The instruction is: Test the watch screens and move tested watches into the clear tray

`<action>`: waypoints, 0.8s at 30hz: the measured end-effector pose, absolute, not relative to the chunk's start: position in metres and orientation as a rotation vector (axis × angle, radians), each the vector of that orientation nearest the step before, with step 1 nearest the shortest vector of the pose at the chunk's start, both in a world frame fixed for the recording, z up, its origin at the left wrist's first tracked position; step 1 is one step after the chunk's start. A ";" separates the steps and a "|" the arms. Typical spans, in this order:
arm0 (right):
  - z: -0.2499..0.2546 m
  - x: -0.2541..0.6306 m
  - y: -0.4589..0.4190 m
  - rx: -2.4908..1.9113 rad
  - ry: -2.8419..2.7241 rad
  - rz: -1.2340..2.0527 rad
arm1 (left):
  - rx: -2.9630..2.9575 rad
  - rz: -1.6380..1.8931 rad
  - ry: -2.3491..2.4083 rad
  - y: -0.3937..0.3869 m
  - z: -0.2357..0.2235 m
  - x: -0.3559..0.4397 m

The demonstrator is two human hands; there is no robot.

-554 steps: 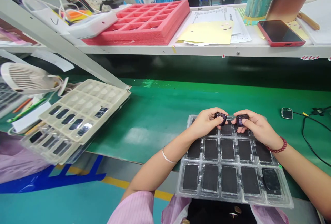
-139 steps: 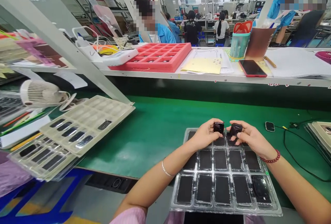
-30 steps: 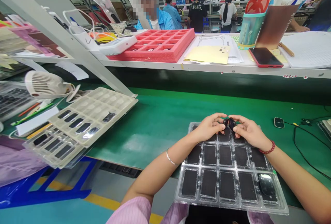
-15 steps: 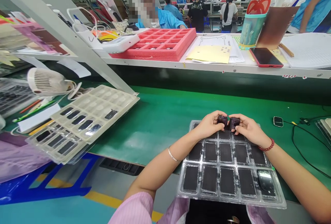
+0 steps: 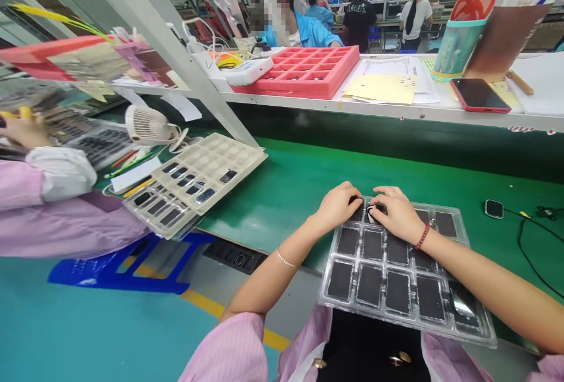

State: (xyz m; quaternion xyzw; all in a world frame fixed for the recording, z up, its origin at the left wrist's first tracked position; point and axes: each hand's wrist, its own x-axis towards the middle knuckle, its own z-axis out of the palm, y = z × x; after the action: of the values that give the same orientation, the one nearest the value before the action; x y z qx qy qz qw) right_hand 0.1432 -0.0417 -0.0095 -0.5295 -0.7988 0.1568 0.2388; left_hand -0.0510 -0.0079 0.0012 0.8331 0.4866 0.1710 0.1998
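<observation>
A clear plastic tray (image 5: 392, 264) with rows of dark-lined pockets lies at the table's front edge, overhanging it. Over its far left corner, my left hand (image 5: 337, 208) has its fingers curled on a small dark piece (image 5: 353, 200), mostly hidden. Beside it, my right hand (image 5: 396, 211) pinches a small dark squarish piece (image 5: 376, 210) with a pale patch, low over a back-row pocket. A glossy black watch-like piece (image 5: 463, 302) sits in the near right pocket.
A cream tray (image 5: 211, 173) with several dark pieces lies left, near a white fan (image 5: 147, 125). A small watch-like device (image 5: 493, 208) with a cable lies right. The shelf (image 5: 379, 109) ahead bears a red foam tray (image 5: 308, 76) and a phone (image 5: 480, 95). A co-worker's hand (image 5: 26, 129) is far left.
My hands have moved from the middle of the tray's back row to its left corner. The dark pieces, earlier held up side by side, are now lower. The view has swung left.
</observation>
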 end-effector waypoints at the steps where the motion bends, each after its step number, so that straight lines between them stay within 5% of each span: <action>1: -0.008 0.145 -0.044 -1.471 -2.233 0.386 | 2.401 0.423 1.411 -0.010 0.001 -0.050; 10: 0.050 0.256 -0.152 -1.723 -2.674 0.371 | 2.740 0.182 1.104 -0.029 0.022 -0.011; 17: 0.026 0.253 -0.226 -1.944 -2.487 0.228 | 2.850 0.011 0.339 -0.079 0.024 0.049; 24: 0.019 0.253 -0.228 -1.924 -2.362 0.303 | 2.950 -0.134 0.280 -0.122 0.032 0.018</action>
State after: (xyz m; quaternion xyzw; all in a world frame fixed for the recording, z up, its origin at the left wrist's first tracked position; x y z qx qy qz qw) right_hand 0.2533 -0.2277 0.0193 -0.6280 -0.7709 0.0988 0.0399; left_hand 0.0177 -0.1221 0.0323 0.9907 0.0939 -0.0449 0.0875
